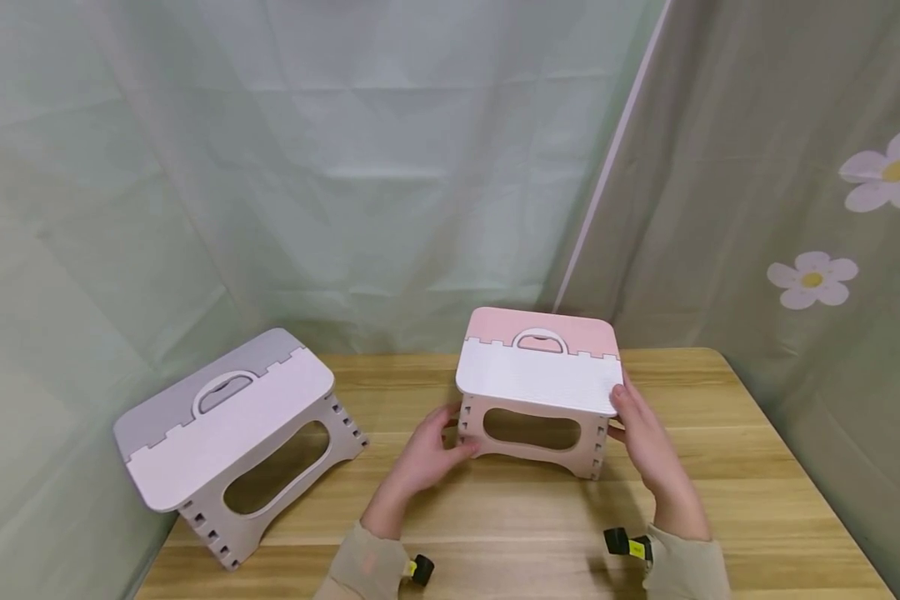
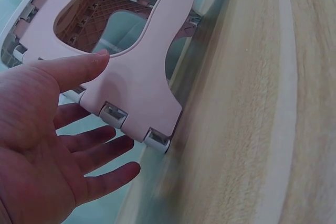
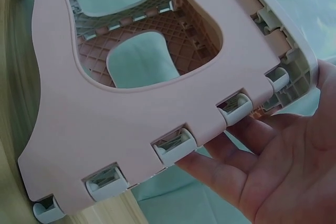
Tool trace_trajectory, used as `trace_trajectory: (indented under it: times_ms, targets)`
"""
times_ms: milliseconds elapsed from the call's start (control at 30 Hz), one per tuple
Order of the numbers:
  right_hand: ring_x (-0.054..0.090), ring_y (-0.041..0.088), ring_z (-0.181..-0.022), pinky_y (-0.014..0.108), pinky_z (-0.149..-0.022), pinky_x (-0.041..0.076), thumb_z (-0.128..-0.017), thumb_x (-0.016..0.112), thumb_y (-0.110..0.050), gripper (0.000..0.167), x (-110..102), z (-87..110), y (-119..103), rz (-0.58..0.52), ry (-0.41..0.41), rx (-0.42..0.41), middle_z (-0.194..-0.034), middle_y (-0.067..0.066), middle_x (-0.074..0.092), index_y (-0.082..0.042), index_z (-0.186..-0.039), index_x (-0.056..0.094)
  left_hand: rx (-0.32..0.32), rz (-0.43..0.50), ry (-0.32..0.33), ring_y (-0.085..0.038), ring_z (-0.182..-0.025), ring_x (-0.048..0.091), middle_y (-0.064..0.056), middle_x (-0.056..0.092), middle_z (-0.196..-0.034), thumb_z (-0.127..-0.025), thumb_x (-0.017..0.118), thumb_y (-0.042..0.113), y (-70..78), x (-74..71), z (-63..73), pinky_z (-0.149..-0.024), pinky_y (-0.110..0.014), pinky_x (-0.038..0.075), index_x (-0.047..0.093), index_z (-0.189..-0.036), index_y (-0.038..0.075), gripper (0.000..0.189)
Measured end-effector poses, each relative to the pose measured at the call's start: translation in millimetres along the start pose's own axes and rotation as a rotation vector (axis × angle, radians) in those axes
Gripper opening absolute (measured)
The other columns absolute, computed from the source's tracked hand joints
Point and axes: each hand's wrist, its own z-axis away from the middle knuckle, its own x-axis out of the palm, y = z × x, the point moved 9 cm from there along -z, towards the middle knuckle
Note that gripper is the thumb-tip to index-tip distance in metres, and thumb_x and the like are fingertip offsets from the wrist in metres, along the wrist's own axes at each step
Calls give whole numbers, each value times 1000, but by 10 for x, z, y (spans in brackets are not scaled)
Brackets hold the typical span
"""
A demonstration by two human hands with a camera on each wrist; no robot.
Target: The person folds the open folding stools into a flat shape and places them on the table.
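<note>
A pink and white folding stool (image 1: 538, 377) with a small carry handle stands unfolded toward the back of the table. My left hand (image 1: 424, 454) is at its left side. In the left wrist view the thumb (image 2: 79, 71) lies over the edge of the pink leg panel (image 2: 131, 72), while the other fingers stay spread and fairly straight beside the leg. On the other side, my right hand (image 1: 648, 442) holds the stool's right front corner, thumb on the seat's edge. The right wrist view shows its fingers (image 3: 223, 166) reaching behind the hinged side of the leg.
A second folding stool (image 1: 236, 417), larger in view, with a grey and white top, stands unfolded at the left of the wooden table (image 1: 525, 533). Pale curtains (image 1: 390, 167) hang close behind the table; a curtain with flowers (image 1: 817, 283) hangs along the right.
</note>
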Motion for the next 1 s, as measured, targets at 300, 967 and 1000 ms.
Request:
trace_trajectory:
  times_ms: [300, 967, 1000]
  targets:
    - [32, 55, -151, 66, -114, 37, -117, 29, -50, 68, 44, -23, -3, -37, -1, 10, -177, 23, 8, -19, -173, 6, -23, 2, 7, -39, -142, 51, -18, 51, -157, -97, 82, 28, -25, 6, -3, -113, -58, 44, 46, -158, 2, 75]
    - [34, 58, -148, 71, -112, 38, -115, 5, -53, 81, 150, -55, 127, 8, -46, 28, -162, 38, 34, 8, -162, 28, -71, 12, 64, -37, -130, 58, -18, 60, -143, -94, 85, 30, -115, -45, 1, -110, -59, 44, 48, -151, 0, 74]
    - [34, 59, -148, 71, -111, 38, -115, 3, -53, 82, 141, -55, 144, 20, -58, 29, -162, 38, 34, 8, -162, 28, -69, 12, 67, -36, -130, 58, -18, 60, -143, -94, 85, 31, -109, -42, -3, -110, -59, 45, 48, -151, 1, 74]
